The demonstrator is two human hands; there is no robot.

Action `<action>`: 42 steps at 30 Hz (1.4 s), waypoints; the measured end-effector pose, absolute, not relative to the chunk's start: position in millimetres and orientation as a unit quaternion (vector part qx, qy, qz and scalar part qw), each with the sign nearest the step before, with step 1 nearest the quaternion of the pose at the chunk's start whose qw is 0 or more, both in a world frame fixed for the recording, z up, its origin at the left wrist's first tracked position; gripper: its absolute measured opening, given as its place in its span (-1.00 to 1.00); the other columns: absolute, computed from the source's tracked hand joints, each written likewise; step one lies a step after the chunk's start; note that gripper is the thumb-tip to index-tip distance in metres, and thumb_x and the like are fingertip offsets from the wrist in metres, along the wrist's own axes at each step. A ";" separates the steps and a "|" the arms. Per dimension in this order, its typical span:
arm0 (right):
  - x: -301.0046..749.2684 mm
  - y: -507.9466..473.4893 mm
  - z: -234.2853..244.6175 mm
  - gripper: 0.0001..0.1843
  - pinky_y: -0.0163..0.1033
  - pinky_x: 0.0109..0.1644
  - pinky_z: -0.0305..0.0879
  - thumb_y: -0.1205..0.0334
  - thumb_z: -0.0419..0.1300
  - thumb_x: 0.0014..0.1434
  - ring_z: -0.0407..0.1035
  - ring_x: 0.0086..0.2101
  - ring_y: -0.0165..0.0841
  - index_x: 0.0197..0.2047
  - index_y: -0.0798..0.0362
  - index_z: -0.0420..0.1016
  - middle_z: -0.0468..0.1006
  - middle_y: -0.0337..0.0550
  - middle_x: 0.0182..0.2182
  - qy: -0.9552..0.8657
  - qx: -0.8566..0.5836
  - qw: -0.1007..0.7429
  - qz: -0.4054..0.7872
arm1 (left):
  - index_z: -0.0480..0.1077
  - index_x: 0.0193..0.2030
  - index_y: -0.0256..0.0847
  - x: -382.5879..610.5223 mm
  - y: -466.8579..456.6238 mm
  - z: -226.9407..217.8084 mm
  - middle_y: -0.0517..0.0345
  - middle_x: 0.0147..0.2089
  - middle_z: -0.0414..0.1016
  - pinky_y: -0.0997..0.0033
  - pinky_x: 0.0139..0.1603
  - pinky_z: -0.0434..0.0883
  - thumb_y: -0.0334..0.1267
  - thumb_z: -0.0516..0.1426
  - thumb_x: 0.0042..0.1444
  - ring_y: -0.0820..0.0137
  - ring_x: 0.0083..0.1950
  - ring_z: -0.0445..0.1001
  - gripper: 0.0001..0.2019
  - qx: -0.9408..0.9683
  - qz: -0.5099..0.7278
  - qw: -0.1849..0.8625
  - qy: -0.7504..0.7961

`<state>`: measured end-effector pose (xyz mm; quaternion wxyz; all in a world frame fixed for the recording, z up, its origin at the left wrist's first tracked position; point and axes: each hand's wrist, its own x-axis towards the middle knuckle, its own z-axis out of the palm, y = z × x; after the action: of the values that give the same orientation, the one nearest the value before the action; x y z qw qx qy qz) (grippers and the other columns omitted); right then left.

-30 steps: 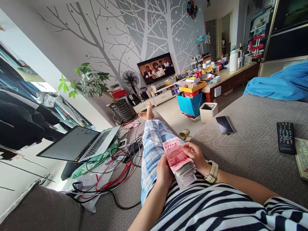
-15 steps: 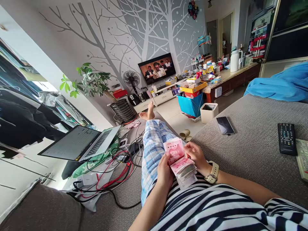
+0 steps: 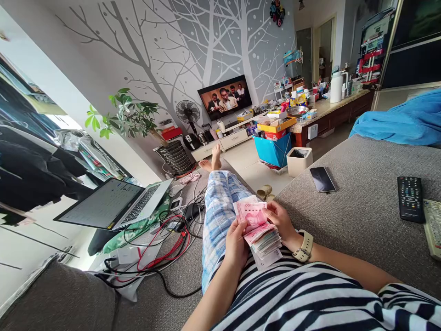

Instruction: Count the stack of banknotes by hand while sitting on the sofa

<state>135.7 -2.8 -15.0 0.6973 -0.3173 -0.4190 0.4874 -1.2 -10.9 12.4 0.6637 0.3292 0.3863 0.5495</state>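
Note:
A thick wad of banknotes [image 3: 265, 239] lies folded over in front of my striped shirt, red notes on top and paler edges below. My left hand [image 3: 237, 241] is closed on its left side, thumb across the notes. My right hand [image 3: 279, 223] grips the right side, fingertips pinching the upper edge of a red banknote [image 3: 253, 214] that stands up above the fold. Behind that note, the edges of other notes show. A pale sheet pokes out beneath the wad. On my right wrist is a cream watch [image 3: 303, 247].
On the grey sofa [image 3: 361, 207] to the right lie a phone [image 3: 322, 179], a black remote [image 3: 410, 198] and a pale remote [image 3: 433, 225]. To the left are an open laptop [image 3: 141, 204] and tangled cables [image 3: 175, 248]. A bin [image 3: 299, 162] stands on the floor.
The upright red note has shifted toward my right fingers and tilted, uncovering note edges behind it. Both hands stay almost in place.

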 end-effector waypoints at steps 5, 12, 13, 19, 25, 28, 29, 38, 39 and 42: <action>136.2 -4.7 -16.6 -0.67 -0.30 -0.43 0.05 0.02 0.20 0.08 0.09 -0.52 -0.43 -0.52 0.03 0.23 0.22 -0.32 -0.58 -0.443 -0.325 0.690 0.471 | 0.41 -0.40 -0.18 -1.9 -10.3 11.2 0.22 -0.47 0.42 0.38 -0.32 0.32 -0.26 0.28 -0.18 0.45 -0.50 0.31 -0.82 0.351 0.544 0.652 0.394; 135.4 -5.2 -19.0 -0.69 -0.30 -0.41 0.10 0.00 0.18 0.10 0.13 -0.48 -0.39 -0.50 0.04 0.32 0.30 -0.26 -0.54 -0.451 -0.345 0.687 0.454 | 0.40 -0.41 -0.17 -1.6 -9.9 12.6 0.26 -0.51 0.38 0.42 -0.39 0.27 -0.26 0.28 -0.19 0.48 -0.54 0.25 -0.82 0.348 0.545 0.647 0.404; 135.5 -5.7 -18.5 -0.69 -0.30 -0.41 0.10 -0.01 0.18 0.10 0.13 -0.48 -0.39 -0.50 0.04 0.32 0.30 -0.27 -0.54 -0.450 -0.344 0.687 0.455 | 0.40 -0.41 -0.17 -1.5 -10.0 12.9 0.26 -0.52 0.38 0.42 -0.39 0.27 -0.27 0.28 -0.20 0.48 -0.54 0.25 -0.82 0.346 0.545 0.647 0.405; 136.0 -7.1 -16.8 -0.68 -0.29 -0.42 0.07 0.00 0.19 0.11 0.10 -0.50 -0.40 -0.51 0.04 0.31 0.26 -0.27 -0.55 -0.449 -0.342 0.690 0.453 | 0.40 -0.45 -0.19 -1.8 -9.9 12.4 0.30 -0.57 0.33 0.48 -0.45 0.23 -0.29 0.28 -0.20 0.53 -0.57 0.20 -0.84 0.336 0.553 0.652 0.396; 136.9 -8.3 -15.2 -0.63 -0.28 -0.44 0.05 -0.02 0.18 0.12 0.06 -0.53 -0.41 -0.56 0.03 0.24 0.19 -0.30 -0.59 -0.450 -0.348 0.692 0.444 | 0.45 -0.33 -0.19 -1.8 -5.3 8.3 0.18 -0.39 0.51 0.34 -0.25 0.39 -0.19 0.25 -0.14 0.36 -0.38 0.44 -0.79 0.335 0.570 0.635 0.400; 137.0 -9.0 -14.4 -0.63 -0.28 -0.45 0.03 -0.02 0.18 0.12 0.05 -0.54 -0.41 -0.56 0.02 0.25 0.19 -0.30 -0.59 -0.452 -0.347 0.693 0.442 | 0.45 -0.29 -0.21 -1.4 -3.4 6.4 0.12 -0.31 0.55 0.30 -0.17 0.41 -0.15 0.21 -0.09 0.30 -0.28 0.50 -0.77 0.331 0.575 0.635 0.396; 137.0 -9.1 -14.3 -0.64 -0.28 -0.46 0.02 -0.01 0.18 0.12 0.04 -0.54 -0.41 -0.56 0.02 0.26 0.18 -0.30 -0.60 -0.452 -0.349 0.693 0.441 | 0.46 -0.28 -0.21 -1.3 -3.2 6.0 0.10 -0.29 0.56 0.30 -0.17 0.42 -0.15 0.20 -0.07 0.29 -0.26 0.50 -0.77 0.328 0.573 0.640 0.392; 136.7 -7.7 -17.8 -0.69 -0.30 -0.47 -0.01 0.01 0.19 0.13 0.03 -0.55 -0.44 -0.49 0.05 0.34 0.20 -0.30 -0.58 -0.452 -0.355 0.694 0.433 | 0.46 -0.24 -0.23 0.0 -4.9 6.0 0.09 -0.24 0.59 0.31 -0.18 0.43 -0.19 0.17 -0.02 0.26 -0.21 0.53 -0.78 0.303 0.570 0.671 0.364; 136.7 -7.4 -18.3 -0.69 -0.30 -0.47 0.00 0.01 0.19 0.12 0.04 -0.54 -0.44 -0.48 0.05 0.35 0.21 -0.30 -0.58 -0.451 -0.355 0.695 0.433 | 0.46 -0.24 -0.22 0.0 -5.0 5.9 0.10 -0.24 0.59 0.31 -0.18 0.43 -0.18 0.17 -0.02 0.26 -0.21 0.53 -0.78 0.306 0.569 0.670 0.365; 136.7 -6.7 -19.9 -0.70 -0.30 -0.46 0.02 0.00 0.20 0.11 0.07 -0.54 -0.43 -0.46 0.05 0.37 0.24 -0.30 -0.57 -0.450 -0.359 0.694 0.432 | 0.46 -0.23 -0.22 -0.5 -4.6 4.7 0.10 -0.23 0.58 0.31 -0.16 0.43 -0.17 0.17 -0.02 0.27 -0.21 0.53 -0.77 0.309 0.569 0.670 0.363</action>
<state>136.7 -6.7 -19.9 0.6945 -0.3586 -0.4500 0.4320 -0.5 -4.6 4.7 0.6701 0.3088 0.3633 0.5689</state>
